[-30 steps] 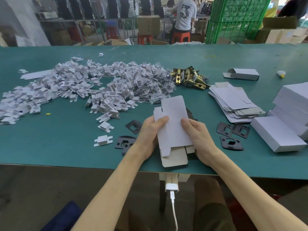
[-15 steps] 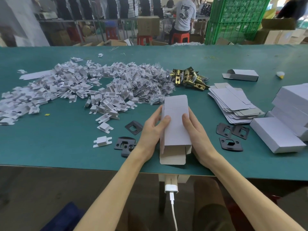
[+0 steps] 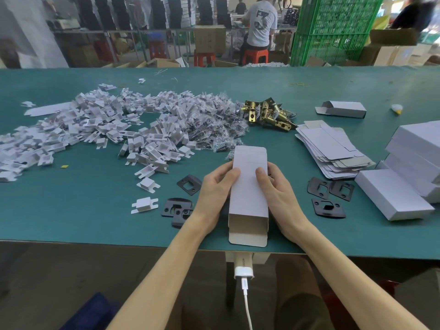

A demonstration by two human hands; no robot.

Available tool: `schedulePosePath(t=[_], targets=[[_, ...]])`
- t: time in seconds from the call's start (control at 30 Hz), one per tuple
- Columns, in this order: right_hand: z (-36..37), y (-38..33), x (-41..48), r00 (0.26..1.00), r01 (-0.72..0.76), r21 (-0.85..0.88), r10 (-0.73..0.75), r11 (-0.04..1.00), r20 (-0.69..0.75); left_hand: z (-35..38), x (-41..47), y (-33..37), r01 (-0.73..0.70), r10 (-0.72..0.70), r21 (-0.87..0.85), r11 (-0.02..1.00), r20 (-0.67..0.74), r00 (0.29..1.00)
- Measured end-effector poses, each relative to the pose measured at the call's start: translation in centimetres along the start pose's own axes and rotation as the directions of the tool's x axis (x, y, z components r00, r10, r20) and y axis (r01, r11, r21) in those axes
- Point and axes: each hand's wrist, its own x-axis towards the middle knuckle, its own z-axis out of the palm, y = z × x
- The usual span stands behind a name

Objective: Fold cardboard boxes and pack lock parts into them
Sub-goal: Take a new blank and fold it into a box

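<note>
A white cardboard box [image 3: 248, 186] stands squared up into a long tube above the green table's near edge, its near end open with a flap hanging toward me. My left hand [image 3: 215, 191] grips its left side, thumb on top. My right hand [image 3: 277, 191] grips its right side the same way. Black strike plates lie to the left [image 3: 188, 184] and to the right [image 3: 329, 195] of my hands. Brass latch bolts [image 3: 269, 113] are heaped further back. A stack of flat box blanks [image 3: 328, 148] lies at the right.
A wide heap of white plastic inserts [image 3: 95, 129] and small bagged screws [image 3: 212, 125] covers the left and middle of the table [image 3: 83, 210]. Finished white boxes [image 3: 404, 182] are stacked at the right edge. One open box [image 3: 342, 109] lies behind. A person sits at the back.
The flat blank I held has been pushed up into a rectangular tube. Both hands slid further along its sides, and the box now sits straighter between them.
</note>
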Motion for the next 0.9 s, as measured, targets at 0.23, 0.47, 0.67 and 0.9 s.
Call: schedulePosePath(t=[0.23, 0.47, 0.67, 0.9], targets=[[-0.11, 0.13, 0.09, 1.000, -0.023, -0.014, 0.022, 1.000, -0.006, 0.09, -0.10, 0.33, -0.014, 0.013, -0.031, 0.999, -0.041, 0.999], [-0.12, 0.07, 0.00, 0.999, -0.045, 0.006, 0.045, 0.999, 0.011, 0.08, -0.23, 0.11, -0.009, 0.008, -0.015, 1.000, -0.058, 0.998], [-0.22, 0.24, 0.08, 0.999, -0.043, 0.023, 0.043, 0.999, 0.020, 0.22, -0.37, 0.24, -0.136, 0.140, 0.062, 0.989, -0.057, 0.989], [-0.34, 0.22, -0.03, 0.998, -0.055, 0.049, 0.053, 0.997, 0.038, 0.04, -0.26, -0.16, -0.161, 0.163, 0.086, 0.983, -0.021, 0.986]])
